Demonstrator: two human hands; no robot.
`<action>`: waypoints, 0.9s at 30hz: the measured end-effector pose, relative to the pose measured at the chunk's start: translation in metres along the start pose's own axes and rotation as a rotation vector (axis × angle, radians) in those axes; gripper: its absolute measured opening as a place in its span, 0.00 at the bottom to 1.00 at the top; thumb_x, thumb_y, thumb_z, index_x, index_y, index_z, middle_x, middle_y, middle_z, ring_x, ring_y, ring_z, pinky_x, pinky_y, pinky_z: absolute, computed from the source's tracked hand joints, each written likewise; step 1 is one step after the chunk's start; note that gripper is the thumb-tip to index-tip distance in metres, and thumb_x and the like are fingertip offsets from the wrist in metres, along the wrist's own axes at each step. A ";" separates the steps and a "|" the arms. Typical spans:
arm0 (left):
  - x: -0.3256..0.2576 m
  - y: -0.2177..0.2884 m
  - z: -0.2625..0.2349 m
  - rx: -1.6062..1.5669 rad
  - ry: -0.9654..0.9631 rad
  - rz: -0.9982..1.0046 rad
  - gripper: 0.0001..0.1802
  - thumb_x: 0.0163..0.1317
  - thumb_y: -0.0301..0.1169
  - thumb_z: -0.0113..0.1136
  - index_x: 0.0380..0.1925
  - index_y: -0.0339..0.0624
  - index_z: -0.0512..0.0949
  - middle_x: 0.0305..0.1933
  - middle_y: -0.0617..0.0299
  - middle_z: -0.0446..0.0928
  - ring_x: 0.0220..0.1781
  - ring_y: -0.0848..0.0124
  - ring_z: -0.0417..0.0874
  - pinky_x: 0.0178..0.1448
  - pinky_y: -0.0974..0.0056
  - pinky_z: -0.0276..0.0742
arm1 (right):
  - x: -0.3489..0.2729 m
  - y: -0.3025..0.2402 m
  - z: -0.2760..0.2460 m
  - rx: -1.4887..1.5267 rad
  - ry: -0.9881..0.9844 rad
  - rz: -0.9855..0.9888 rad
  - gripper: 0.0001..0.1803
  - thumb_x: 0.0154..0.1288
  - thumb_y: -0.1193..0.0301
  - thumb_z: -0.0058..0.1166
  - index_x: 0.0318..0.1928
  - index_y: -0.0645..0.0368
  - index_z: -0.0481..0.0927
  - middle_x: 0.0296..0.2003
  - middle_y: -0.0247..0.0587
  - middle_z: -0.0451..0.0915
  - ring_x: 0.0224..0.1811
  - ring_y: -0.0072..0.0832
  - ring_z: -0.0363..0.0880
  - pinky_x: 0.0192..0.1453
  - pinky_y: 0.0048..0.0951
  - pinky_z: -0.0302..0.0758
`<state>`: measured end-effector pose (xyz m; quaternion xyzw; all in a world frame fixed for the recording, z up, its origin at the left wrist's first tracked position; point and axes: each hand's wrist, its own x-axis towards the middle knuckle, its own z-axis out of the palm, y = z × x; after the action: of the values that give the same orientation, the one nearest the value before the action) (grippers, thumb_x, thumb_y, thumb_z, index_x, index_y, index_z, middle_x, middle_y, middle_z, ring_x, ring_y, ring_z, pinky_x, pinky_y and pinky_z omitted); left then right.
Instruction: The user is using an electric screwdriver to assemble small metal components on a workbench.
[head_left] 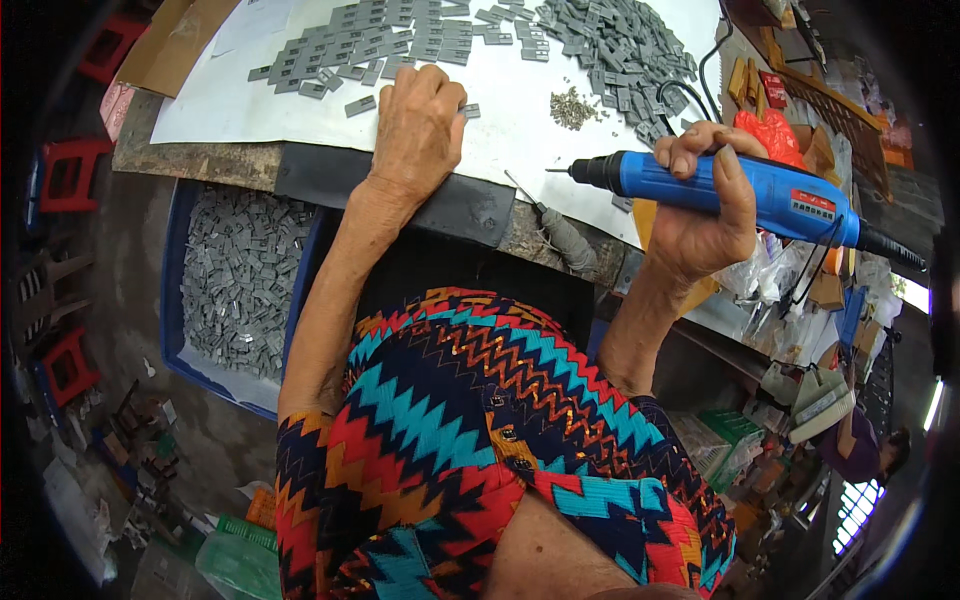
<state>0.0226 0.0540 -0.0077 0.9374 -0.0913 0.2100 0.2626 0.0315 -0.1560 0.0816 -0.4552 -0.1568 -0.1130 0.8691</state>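
Observation:
My right hand (708, 205) grips a blue electric screwdriver (690, 183), raised above the table's near edge. Its thin bit points left, over the white sheet (520, 100). My left hand (420, 125) is on the sheet with its fingers curled down. A small grey plastic piece (470, 111) shows beside its thumb, and the fingertips are partly hidden. Beyond it lie rows of flat grey plastic pieces (340, 45). To the right is a larger heap of grey pieces (630, 50), with a small pile of tiny metal screws (573, 110) in front.
At the near edge rests a thin-shafted tool with a wrapped grey handle (565, 240). A blue bin (175, 270) full of grey pieces stands below left. A black cord (690, 90) runs over the right side, near a red plastic bag (770, 135). Red stools (75, 175) stand farther left.

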 end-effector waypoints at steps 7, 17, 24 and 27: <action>-0.002 0.009 0.017 -0.167 0.000 0.059 0.07 0.44 0.20 0.57 0.26 0.36 0.73 0.29 0.53 0.69 0.36 0.59 0.69 0.42 0.58 0.67 | 0.007 0.004 0.011 -0.017 -0.083 -0.017 0.12 0.50 0.79 0.49 0.37 0.67 0.69 0.25 0.51 0.75 0.23 0.30 0.72 0.33 0.33 0.71; -0.004 0.017 0.024 -0.279 0.023 0.002 0.06 0.47 0.19 0.55 0.28 0.34 0.73 0.29 0.53 0.72 0.35 0.58 0.73 0.41 0.60 0.70 | 0.029 0.032 0.033 -0.180 -0.204 0.020 0.08 0.52 0.77 0.47 0.34 0.67 0.71 0.26 0.50 0.75 0.26 0.29 0.71 0.36 0.36 0.68; -0.004 0.014 0.024 -0.351 0.031 -0.039 0.06 0.46 0.20 0.54 0.27 0.34 0.74 0.28 0.53 0.72 0.33 0.58 0.75 0.40 0.60 0.71 | 0.032 0.047 0.052 -0.260 -0.189 -0.004 0.07 0.49 0.81 0.50 0.32 0.66 0.71 0.22 0.45 0.74 0.20 0.26 0.72 0.28 0.27 0.71; -0.004 0.014 0.026 -0.356 0.042 -0.044 0.06 0.46 0.20 0.53 0.27 0.35 0.73 0.28 0.53 0.72 0.33 0.58 0.75 0.40 0.60 0.71 | 0.030 0.049 0.057 -0.283 -0.187 -0.015 0.08 0.47 0.82 0.51 0.31 0.66 0.71 0.21 0.43 0.74 0.18 0.25 0.72 0.26 0.25 0.71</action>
<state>0.0236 0.0290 -0.0233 0.8731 -0.1012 0.2043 0.4309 0.0664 -0.0830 0.0862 -0.5804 -0.2230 -0.0974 0.7771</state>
